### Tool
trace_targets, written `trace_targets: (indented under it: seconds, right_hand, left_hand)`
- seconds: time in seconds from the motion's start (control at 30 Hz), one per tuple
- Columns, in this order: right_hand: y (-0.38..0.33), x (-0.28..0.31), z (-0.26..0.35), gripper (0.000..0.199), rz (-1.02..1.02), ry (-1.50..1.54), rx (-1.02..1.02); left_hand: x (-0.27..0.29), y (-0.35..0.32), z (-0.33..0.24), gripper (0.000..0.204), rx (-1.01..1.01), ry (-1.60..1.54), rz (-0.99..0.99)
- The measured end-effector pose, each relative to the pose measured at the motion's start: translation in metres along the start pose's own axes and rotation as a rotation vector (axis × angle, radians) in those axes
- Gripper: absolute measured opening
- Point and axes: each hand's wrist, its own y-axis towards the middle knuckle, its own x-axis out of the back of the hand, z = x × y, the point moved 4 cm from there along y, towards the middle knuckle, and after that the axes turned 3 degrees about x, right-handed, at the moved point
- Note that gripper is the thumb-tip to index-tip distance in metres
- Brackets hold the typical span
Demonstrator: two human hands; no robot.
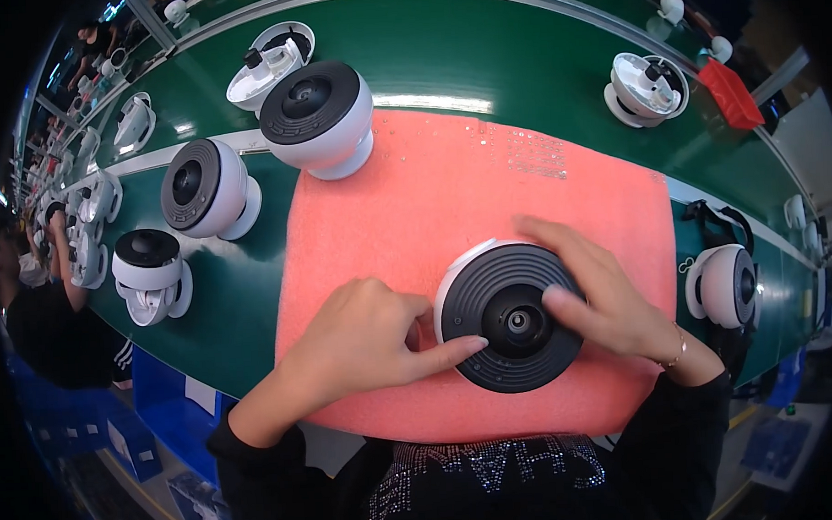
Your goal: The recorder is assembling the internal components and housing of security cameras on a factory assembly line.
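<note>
A round white camera unit with a black ribbed front face (506, 344) lies face up on a pink foam pad (432, 195). My left hand (359, 340) rests beside it on the left, the index finger stretched onto the black rim and the thumb against the white shell. My right hand (600, 295) covers the unit's right side, with fingers laid across the black face near the centre lens. Both hands grip the unit between them.
Another white-and-black camera unit (319, 117) stands at the pad's far left corner. More units (207, 189) (149, 269) (724, 286) and open white shells (267, 63) (646, 87) sit on the green belt (482, 56). A red bin (731, 93) is far right. Other people work at left.
</note>
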Motion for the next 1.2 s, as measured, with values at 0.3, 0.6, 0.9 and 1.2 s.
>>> trace_targets:
  seconds: [0.3, 0.6, 0.9, 1.2]
  right_hand:
    - [-0.004, 0.000, 0.003, 0.051, 0.189, 0.252, -0.289]
    - [-0.012, 0.107, -0.187, 0.074, -1.224, 1.125, -0.549]
    - [-0.033, 0.181, -0.349, 0.046, -1.232, 1.487, -0.315]
    - [-0.028, 0.163, -0.269, 0.056, -1.186, 1.281, -0.253]
  left_hand:
    - [-0.003, 0.001, 0.002, 0.045, 0.131, -0.247, 0.054]
    - [-0.009, -0.004, 0.010, 0.046, 0.187, -0.327, 0.009]
    - [-0.060, 0.004, 0.034, 0.055, 0.118, -0.955, 0.058]
    - [-0.063, -0.021, 0.021, 0.064, 0.100, -1.506, -0.201]
